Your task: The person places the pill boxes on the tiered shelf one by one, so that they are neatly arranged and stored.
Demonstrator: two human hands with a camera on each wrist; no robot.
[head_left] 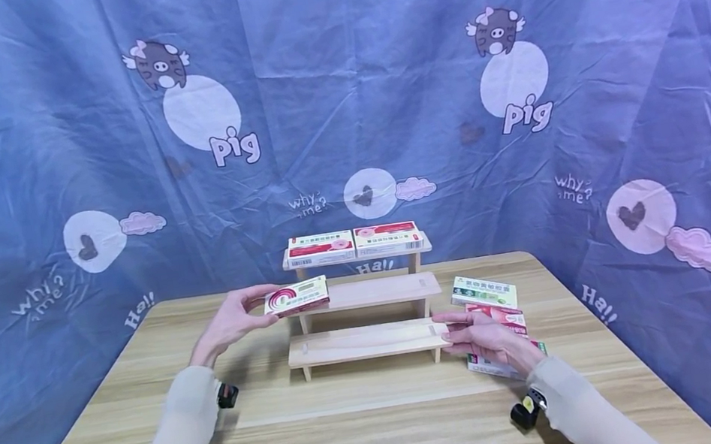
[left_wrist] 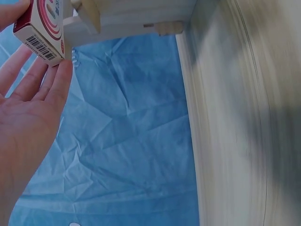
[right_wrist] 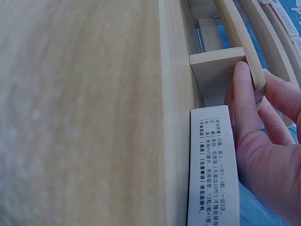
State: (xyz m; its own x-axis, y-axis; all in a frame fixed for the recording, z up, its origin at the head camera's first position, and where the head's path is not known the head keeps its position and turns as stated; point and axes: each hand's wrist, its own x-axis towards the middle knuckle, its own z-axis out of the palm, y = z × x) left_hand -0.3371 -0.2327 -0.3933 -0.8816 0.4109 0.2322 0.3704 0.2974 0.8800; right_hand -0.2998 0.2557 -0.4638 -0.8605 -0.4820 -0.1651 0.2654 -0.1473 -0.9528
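My left hand (head_left: 233, 324) pinches a white and dark-red medicine box (head_left: 298, 298) at its left end, with the thumb on one side and fingertips on the other. In the head view the box overlaps the left end of the middle tier of a three-tier wooden stand (head_left: 365, 342). Its barcode end shows in the left wrist view. My right hand (head_left: 489, 340) grips the right end of the stand's lowest board, the board's edge (right_wrist: 256, 77) lying between thumb and fingers. Two red and white medicine boxes, a left one (head_left: 320, 248) and a right one (head_left: 388, 238), lie side by side on the top tier.
Right of the stand, a green and white box (head_left: 484, 292), a red box (head_left: 511, 317) and a white box (head_left: 490, 367) lie on the wooden table (head_left: 358, 434), the last two partly behind my right hand. A blue printed curtain (head_left: 339, 103) hangs behind the table.
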